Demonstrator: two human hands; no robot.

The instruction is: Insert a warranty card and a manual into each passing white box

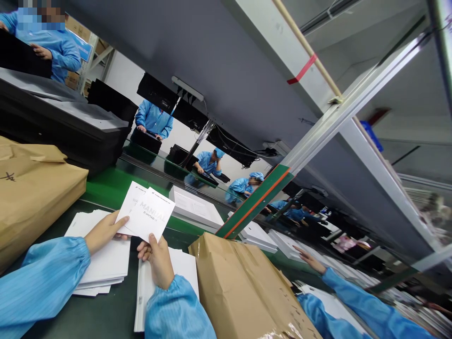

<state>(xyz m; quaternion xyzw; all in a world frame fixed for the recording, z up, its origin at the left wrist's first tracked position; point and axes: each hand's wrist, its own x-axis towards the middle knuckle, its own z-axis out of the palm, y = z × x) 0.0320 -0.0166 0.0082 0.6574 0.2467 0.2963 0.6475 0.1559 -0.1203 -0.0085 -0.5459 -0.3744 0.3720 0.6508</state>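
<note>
Two white manuals (pixel 146 212) are gripped between the left hand (pixel 104 230) and right hand (pixel 157 259), above paper stacks (pixel 106 263) beside a brown bag (pixel 240 287).

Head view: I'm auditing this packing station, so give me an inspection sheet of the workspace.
Surface: dark worktop beside a green conveyor belt.
Job's things: two white paper booklets, the front one printed MANUAL, held up between both hands.
Clutter: stacks of white paper sheets under the hands; brown paper-wrapped bundles, one at left, one at right; flat white boxes on the belt.
Fingers: left hand grips the booklets' left edge; right hand pinches their lower edge.
Cables: black cables hang below the overhead shelf.
Surroundings: other people in blue smocks along the line; a neighbour's hand reaches in at right.
</note>
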